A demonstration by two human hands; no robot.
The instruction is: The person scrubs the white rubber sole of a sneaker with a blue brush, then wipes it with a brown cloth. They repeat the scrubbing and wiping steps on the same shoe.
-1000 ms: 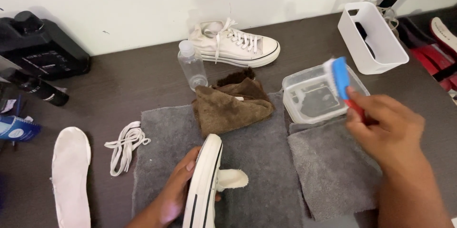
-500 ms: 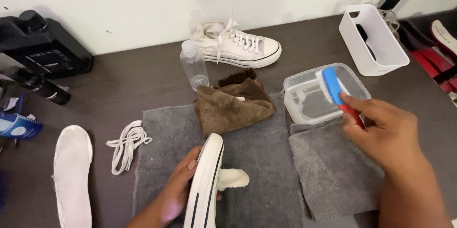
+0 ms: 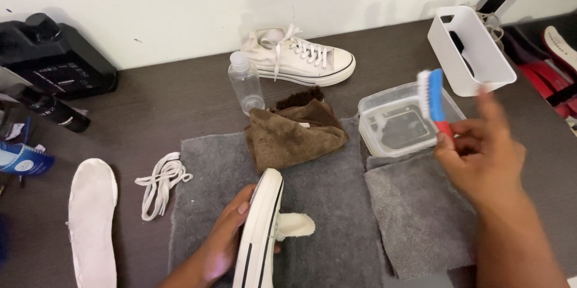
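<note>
right hand (image 3: pixel 484 159) fingers are gripping a blue brush (image 3: pixel 433 97) over the clear tub (image 3: pixel 372 107); left hand (image 3: pixel 221 243) fingers are clasping a white sneaker (image 3: pixel 258 234).

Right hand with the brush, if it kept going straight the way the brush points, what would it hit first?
Probably the white bin: the right hand aims the brush up and away above the clear tub, though depth is unclear.

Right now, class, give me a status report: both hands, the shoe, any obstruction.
Left hand grips white sneaker, sole up, over grey towel. Right hand holds blue brush above clear water tub. Nothing between.
</note>
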